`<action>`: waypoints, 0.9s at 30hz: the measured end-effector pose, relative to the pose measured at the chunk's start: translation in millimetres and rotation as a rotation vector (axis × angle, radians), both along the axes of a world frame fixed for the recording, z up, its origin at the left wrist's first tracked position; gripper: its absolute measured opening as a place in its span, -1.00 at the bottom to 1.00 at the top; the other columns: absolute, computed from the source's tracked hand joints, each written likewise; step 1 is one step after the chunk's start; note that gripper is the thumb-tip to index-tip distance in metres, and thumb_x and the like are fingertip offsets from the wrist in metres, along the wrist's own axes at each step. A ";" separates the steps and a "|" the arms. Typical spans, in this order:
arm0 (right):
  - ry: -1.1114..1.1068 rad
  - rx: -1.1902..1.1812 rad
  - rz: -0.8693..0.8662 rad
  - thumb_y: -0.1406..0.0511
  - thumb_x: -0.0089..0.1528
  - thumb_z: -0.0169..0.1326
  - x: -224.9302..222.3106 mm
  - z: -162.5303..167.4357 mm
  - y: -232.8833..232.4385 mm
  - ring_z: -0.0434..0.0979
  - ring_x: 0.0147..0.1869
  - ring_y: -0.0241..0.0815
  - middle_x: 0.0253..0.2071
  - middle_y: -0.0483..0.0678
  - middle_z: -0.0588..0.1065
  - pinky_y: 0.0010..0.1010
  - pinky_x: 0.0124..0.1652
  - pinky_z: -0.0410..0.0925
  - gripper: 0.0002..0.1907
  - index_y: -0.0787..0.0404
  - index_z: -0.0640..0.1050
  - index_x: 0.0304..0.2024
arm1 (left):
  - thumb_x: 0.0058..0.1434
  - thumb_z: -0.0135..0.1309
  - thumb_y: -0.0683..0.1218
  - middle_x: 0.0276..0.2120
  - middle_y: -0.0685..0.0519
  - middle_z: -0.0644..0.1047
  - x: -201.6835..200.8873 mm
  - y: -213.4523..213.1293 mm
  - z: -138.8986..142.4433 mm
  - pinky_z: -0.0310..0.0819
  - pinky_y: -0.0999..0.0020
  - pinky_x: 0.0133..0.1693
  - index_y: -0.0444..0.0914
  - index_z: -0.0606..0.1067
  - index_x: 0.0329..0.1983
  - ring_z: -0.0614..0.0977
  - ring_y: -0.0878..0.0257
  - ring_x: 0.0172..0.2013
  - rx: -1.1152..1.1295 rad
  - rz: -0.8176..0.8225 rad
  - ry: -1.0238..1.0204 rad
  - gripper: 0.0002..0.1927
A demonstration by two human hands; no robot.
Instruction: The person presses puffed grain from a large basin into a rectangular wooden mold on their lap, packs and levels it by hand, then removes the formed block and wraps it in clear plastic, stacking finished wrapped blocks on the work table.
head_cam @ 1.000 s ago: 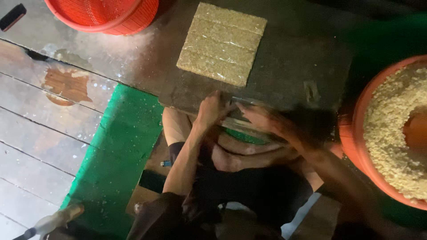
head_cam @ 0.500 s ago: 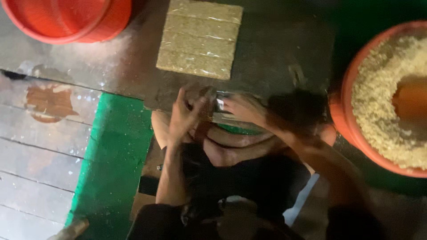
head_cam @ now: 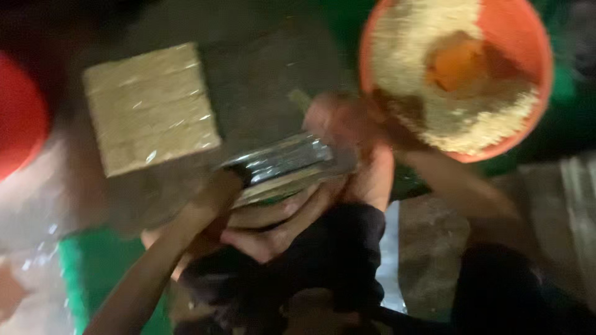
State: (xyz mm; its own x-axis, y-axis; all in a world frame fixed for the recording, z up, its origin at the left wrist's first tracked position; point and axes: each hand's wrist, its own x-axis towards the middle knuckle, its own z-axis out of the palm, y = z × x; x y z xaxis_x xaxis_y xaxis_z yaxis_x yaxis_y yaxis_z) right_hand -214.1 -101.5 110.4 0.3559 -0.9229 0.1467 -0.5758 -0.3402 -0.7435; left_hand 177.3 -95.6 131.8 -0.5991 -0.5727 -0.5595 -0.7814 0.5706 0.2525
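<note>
Both hands on a shiny plastic stack (head_cam: 282, 164), low over the dark board (head_cam: 261, 74).
Left hand (head_cam: 214, 192) and right hand (head_cam: 338, 121) grip its ends; finger spread blurred, cannot tell. Orange basin (head_cam: 528, 93) of grain just right.

Single head-worn view, looking steeply down, close over the lap

Two hands: left hand (head_cam: 214, 195), right hand (head_cam: 335, 121). One shiny stack of plastic bags (head_cam: 282, 164) between them. One tan packed block (head_cam: 149, 105). One orange basin (head_cam: 528, 56) of grain. One red tub (head_cam: 18, 118). One orange scoop (head_cam: 456, 62).
</note>
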 end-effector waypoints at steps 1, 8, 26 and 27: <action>0.050 -0.113 -0.195 0.21 0.36 -0.03 -37.0 22.9 -13.0 0.59 -0.20 0.09 -0.24 0.14 0.57 -0.05 -0.23 0.43 -0.73 0.28 0.57 -0.17 | 0.20 0.07 -0.22 0.04 -0.24 0.55 3.3 -0.3 10.3 0.53 0.09 0.02 -0.22 0.51 0.09 0.60 -0.13 0.03 0.056 -0.036 -0.004 -0.64; 0.907 0.783 -0.615 0.21 0.40 -0.06 -205.9 39.6 -54.9 0.57 -0.22 0.08 -0.24 0.14 0.56 -0.06 -0.25 0.42 -0.72 0.31 0.55 -0.14 | 0.18 0.04 -0.29 -0.04 -0.25 0.57 -90.5 -10.7 33.0 0.51 -0.05 -0.07 -0.20 0.49 0.15 0.62 -0.18 -0.06 0.106 -0.132 0.137 -0.57; 0.807 0.810 -0.513 0.24 0.51 -0.15 -255.5 -21.9 -31.3 0.54 -0.26 0.06 -0.24 0.13 0.53 -0.07 -0.31 0.41 -0.67 0.39 0.51 -0.08 | 0.12 0.11 -0.21 -0.25 -0.25 0.62 -130.1 15.3 -33.4 0.53 -0.03 -0.14 -0.30 0.50 0.15 0.64 -0.18 -0.16 -0.159 -0.076 0.413 -0.53; 0.711 0.843 -0.473 0.24 0.52 -0.16 -258.8 -16.6 -33.6 0.54 -0.26 0.06 -0.24 0.13 0.53 -0.07 -0.32 0.40 -0.67 0.39 0.50 -0.08 | 0.12 0.11 -0.20 -0.22 -0.24 0.62 -132.6 14.1 -30.5 0.54 -0.03 -0.15 -0.29 0.50 0.16 0.65 -0.18 -0.15 -0.156 -0.052 0.429 -0.52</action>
